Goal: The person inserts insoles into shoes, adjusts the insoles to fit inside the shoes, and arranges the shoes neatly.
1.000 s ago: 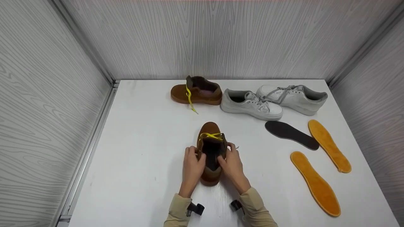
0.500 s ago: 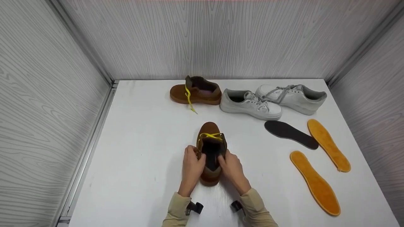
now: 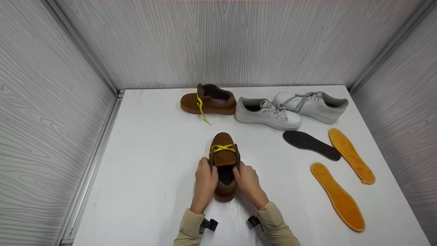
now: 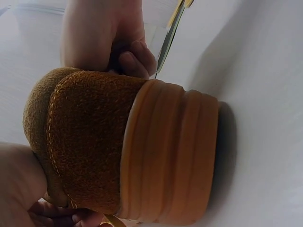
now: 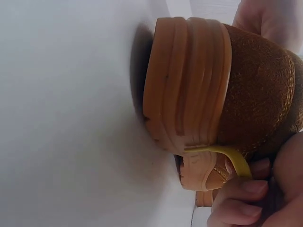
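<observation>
A brown suede shoe (image 3: 221, 139) with yellow laces (image 3: 223, 148) stands in front of me, toe pointing away. My left hand (image 3: 206, 178) grips the left side of its collar, thumb at the opening and fingers outside. On the other side my right hand (image 3: 248, 179) grips the collar the same way. The tongue (image 3: 224, 158) lies back over the front of the dark opening. Both wrist views show the shoe's stitched heel (image 4: 90, 137) and thick ridged tan sole (image 5: 187, 85). A yellow lace end (image 5: 234, 158) hangs beside the right hand's curled fingers.
A second brown shoe (image 3: 208, 104) with a yellow lace stands at the back. Two white sneakers (image 3: 268, 116) with grey laces are to its right. A dark insole (image 3: 310, 144) and two orange insoles (image 3: 338, 196) lie on the white table (image 3: 143, 153) at right.
The shoe's tongue has flipped back toward the heel and now covers the front of the opening. The right hand's fingers have drawn in against the shoe's side.
</observation>
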`<state>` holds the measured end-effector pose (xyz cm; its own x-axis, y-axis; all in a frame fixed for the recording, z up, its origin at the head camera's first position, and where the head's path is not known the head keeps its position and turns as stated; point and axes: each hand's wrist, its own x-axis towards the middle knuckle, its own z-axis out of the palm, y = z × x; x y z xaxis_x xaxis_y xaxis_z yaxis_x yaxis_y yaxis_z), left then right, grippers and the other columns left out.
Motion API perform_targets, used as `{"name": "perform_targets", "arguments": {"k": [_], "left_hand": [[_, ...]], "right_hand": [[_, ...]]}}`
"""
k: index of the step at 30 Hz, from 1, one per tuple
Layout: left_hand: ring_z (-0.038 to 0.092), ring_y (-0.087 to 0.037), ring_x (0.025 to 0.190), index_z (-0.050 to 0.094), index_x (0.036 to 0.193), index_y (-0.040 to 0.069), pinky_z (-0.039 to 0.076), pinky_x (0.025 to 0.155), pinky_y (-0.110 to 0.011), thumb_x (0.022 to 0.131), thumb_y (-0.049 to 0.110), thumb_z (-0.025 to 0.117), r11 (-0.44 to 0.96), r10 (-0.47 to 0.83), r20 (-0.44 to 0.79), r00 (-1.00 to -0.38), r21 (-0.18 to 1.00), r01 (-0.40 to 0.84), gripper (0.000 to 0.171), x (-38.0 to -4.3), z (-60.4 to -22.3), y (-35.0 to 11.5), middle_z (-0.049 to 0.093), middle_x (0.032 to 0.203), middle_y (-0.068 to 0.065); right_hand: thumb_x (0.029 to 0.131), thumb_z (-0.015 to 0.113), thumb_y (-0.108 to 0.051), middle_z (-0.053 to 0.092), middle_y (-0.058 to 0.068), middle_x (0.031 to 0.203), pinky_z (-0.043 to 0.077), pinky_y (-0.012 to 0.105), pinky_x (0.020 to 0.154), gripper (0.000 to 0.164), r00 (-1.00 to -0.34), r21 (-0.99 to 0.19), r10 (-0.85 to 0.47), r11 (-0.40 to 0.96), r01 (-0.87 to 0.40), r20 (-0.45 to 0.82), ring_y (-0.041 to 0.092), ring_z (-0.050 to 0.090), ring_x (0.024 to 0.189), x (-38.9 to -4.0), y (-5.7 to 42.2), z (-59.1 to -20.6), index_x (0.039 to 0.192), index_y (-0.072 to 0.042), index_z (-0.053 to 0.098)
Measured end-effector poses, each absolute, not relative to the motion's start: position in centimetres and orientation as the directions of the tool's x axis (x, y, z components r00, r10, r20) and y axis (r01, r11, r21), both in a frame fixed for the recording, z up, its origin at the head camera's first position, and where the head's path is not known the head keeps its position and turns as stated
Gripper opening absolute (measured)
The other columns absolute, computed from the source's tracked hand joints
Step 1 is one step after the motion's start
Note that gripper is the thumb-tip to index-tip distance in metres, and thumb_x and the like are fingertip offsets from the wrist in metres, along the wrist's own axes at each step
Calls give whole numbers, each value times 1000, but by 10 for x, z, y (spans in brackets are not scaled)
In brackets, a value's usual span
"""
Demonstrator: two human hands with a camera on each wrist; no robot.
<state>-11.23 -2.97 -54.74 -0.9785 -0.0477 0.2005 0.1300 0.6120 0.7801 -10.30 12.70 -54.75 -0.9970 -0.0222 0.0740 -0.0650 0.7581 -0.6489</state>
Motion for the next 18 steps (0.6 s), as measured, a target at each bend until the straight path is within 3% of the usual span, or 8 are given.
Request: {"name": "perform_targets", "arguments": {"k": [8, 13, 18], "left_hand": [[60, -33, 89, 53, 102, -7, 51, 79, -46, 94, 1, 54, 606, -104, 211, -972, 789, 107, 11, -127, -534, -58, 56, 95, -19], [58, -31, 84, 55, 98, -6, 50, 76, -45, 94, 1, 54, 594, -132, 183, -974, 802, 70, 8, -143, -524, -85, 58, 90, -18], [57, -31, 80, 57, 95, -6, 48, 72, -45, 92, 2, 54, 589, -146, 159, -976, 807, 44, 8, -157, -522, -115, 60, 87, -18]], "right_hand": [[99, 53, -18, 65, 14, 72, 48, 43, 54, 23, -991, -666, -74, 734, -128, 110, 25, 59, 61, -123, 103, -532, 93, 2, 63], [98, 56, -21, 61, 3, 67, 45, 31, 51, 22, -989, -725, -115, 672, -149, 97, 15, 54, 57, -138, 82, -524, 88, -3, 63], [97, 59, -19, 58, 0, 67, 43, 25, 49, 19, -991, -829, -120, 547, -119, 63, 10, 53, 55, -152, 57, -521, 84, -5, 61]]}}
